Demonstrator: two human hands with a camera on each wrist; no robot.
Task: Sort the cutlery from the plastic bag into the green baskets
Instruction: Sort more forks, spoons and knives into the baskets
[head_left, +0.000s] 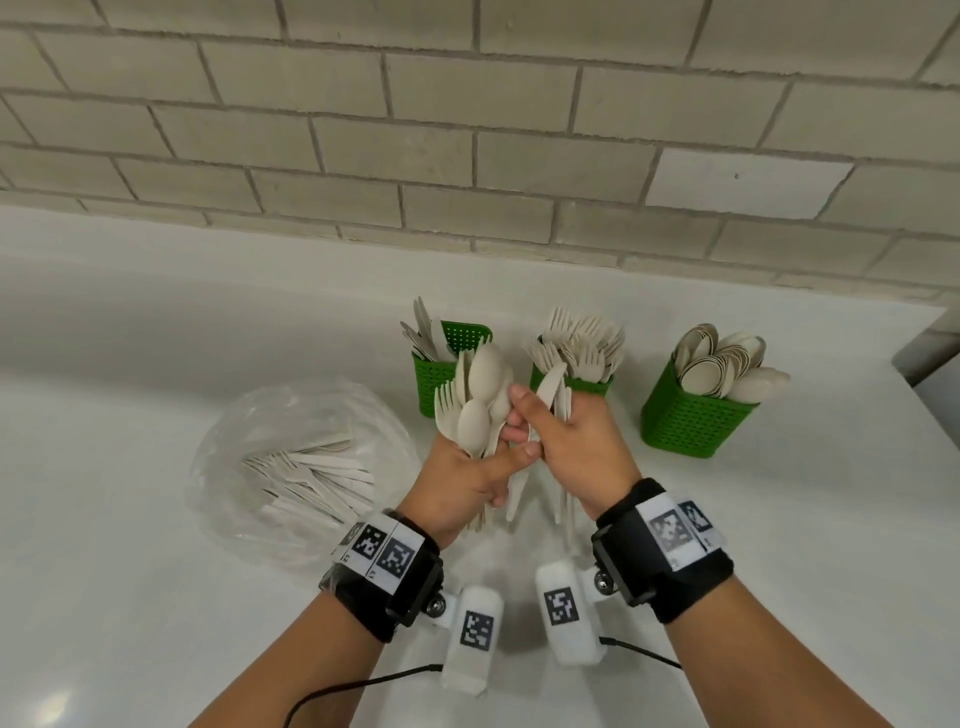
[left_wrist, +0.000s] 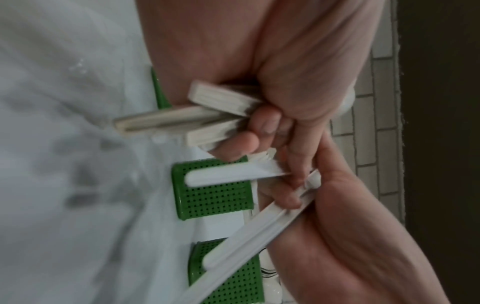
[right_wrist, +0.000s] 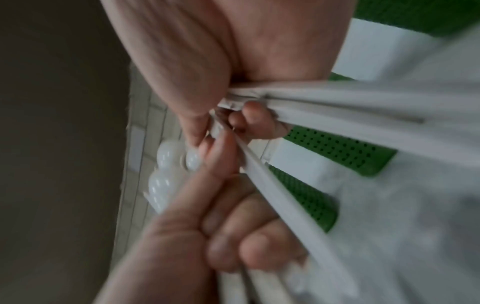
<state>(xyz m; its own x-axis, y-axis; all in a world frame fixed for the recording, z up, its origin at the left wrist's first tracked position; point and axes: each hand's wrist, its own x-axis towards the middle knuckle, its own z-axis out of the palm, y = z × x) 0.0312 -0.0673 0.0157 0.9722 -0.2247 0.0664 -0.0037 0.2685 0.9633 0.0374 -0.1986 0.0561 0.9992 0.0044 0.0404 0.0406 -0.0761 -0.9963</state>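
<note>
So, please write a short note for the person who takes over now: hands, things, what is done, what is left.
Left hand grips a mixed bundle of spoons and forks. Right hand grips a few knives.
Three green baskets behind: left basket has knives, middle basket forks, right basket spoons.
Plastic bag at left still holds cutlery.
Left: sort both handfuls, then the bag.

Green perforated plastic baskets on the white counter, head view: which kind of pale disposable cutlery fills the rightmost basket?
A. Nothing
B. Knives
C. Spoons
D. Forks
C: the rightmost green perforated plastic basket holds rounded pale spoon bowls, while tined forks stand in the middle one.
</note>
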